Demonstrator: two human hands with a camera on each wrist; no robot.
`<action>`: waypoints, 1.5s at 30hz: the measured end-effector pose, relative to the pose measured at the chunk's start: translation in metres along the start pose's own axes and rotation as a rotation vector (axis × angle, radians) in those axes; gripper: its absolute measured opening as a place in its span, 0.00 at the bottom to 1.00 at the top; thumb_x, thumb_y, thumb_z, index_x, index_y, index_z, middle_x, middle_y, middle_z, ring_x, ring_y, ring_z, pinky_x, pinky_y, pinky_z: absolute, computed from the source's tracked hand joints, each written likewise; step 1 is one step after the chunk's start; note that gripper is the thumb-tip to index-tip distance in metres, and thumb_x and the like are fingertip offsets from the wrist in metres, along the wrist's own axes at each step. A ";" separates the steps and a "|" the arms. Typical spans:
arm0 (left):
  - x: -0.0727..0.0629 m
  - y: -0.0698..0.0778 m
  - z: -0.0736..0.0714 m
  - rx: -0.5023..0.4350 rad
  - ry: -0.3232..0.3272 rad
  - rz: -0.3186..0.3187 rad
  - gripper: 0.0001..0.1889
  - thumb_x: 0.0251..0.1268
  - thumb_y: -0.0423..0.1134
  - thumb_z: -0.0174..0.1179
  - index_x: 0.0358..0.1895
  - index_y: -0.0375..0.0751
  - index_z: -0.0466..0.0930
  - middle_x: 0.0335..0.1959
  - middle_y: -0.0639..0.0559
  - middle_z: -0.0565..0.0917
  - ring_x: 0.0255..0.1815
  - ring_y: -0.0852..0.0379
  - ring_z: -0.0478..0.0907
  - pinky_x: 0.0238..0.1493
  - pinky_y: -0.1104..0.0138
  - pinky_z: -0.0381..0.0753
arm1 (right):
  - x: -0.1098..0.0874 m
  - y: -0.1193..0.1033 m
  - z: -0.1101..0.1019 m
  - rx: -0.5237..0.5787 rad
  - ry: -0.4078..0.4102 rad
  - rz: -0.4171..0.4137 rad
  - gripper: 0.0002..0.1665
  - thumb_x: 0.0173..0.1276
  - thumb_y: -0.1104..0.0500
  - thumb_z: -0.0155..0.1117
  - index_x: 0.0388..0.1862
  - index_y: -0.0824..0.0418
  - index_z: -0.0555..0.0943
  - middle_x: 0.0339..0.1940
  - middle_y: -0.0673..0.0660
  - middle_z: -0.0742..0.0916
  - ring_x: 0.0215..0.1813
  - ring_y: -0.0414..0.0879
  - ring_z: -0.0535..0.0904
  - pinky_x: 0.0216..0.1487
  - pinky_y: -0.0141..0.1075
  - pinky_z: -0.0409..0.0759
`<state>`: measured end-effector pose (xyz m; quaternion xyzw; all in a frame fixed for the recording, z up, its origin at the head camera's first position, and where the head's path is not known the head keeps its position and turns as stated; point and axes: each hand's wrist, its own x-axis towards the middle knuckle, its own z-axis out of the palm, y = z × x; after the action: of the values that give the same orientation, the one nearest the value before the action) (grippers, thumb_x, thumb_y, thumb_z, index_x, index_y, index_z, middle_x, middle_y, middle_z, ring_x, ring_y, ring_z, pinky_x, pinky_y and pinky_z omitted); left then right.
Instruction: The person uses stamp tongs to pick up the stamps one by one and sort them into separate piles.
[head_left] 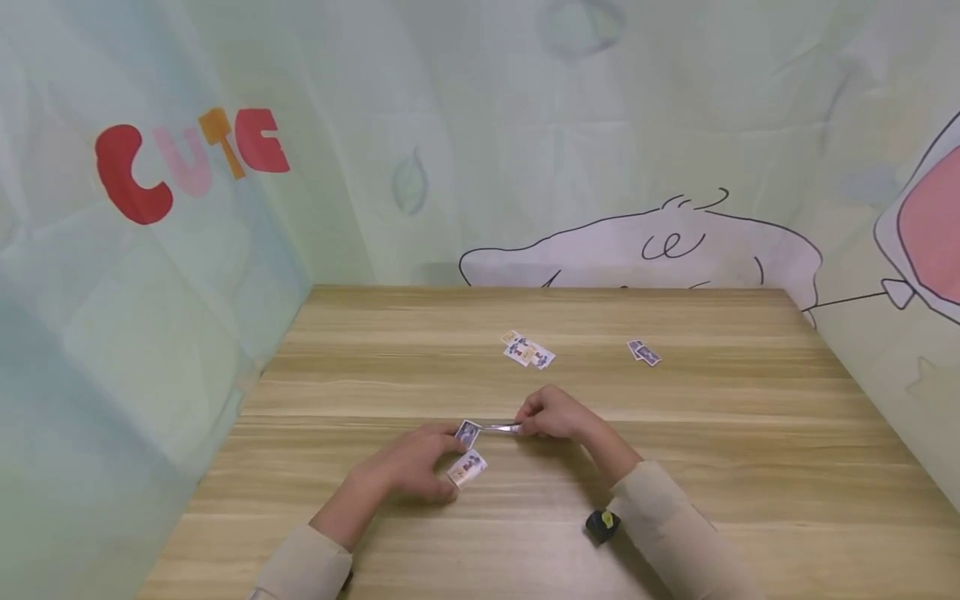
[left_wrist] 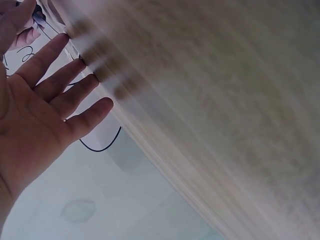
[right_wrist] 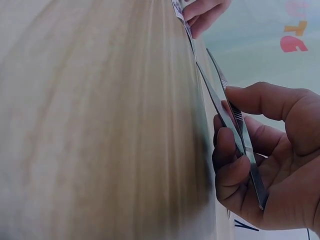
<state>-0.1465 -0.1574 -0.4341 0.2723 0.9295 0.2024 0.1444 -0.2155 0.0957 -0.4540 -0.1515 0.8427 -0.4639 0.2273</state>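
Note:
My right hand [head_left: 553, 412] grips metal tweezers [right_wrist: 235, 125] between thumb and fingers. Their two tips stand apart in the right wrist view and point toward a small dark-faced card [head_left: 468, 432]. On the table, my left hand [head_left: 420, 462] lies beside that card, fingertips at its edge. A pale card with a printed figure [head_left: 467, 469] is just below, near the left thumb. From the left wrist, the fingers [left_wrist: 65, 90] look spread and nearly straight, with their tips at the tabletop. Whether the tweezers touch the dark card is too small to tell.
Farther back on the wooden table [head_left: 360, 350] lies an overlapping group of pale printed cards [head_left: 529, 349]. Two dark cards [head_left: 645, 352] overlap at the back right. A small black object with a yellow-green mark [head_left: 602, 526] sits by the right sleeve. Printed cloth walls [head_left: 487, 150] border the table.

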 end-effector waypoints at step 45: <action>0.002 -0.002 0.002 0.033 0.005 0.028 0.30 0.43 0.47 0.67 0.56 0.44 0.78 0.64 0.40 0.67 0.63 0.43 0.64 0.61 0.49 0.63 | 0.006 -0.009 0.004 -0.106 0.023 -0.084 0.07 0.47 0.70 0.67 0.29 0.64 0.83 0.22 0.50 0.82 0.27 0.42 0.75 0.31 0.33 0.76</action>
<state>-0.1485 -0.1574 -0.4374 0.2870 0.9293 0.1896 0.1348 -0.2180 0.0855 -0.4492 -0.1932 0.8615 -0.4295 0.1898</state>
